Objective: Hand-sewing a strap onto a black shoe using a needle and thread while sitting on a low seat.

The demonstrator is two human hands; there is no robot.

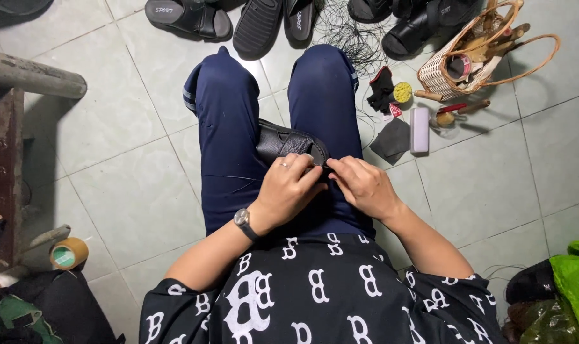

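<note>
Pale green floor tiles (130, 146) spread around me where I sit, one black leather sandal (288, 143) resting between my knees, its smooth, faintly creased strap rounded over the sole. My left hand (289, 191) has its fingers curled shut on the sandal's near edge, a ring on one finger and a watch (243, 220) on the wrist, while my right hand (362, 185) pinches closed at the same edge. At twelve o'clock lie about five more dark sandals (190, 16); at two o'clock, one wicker basket (458, 60).
</note>
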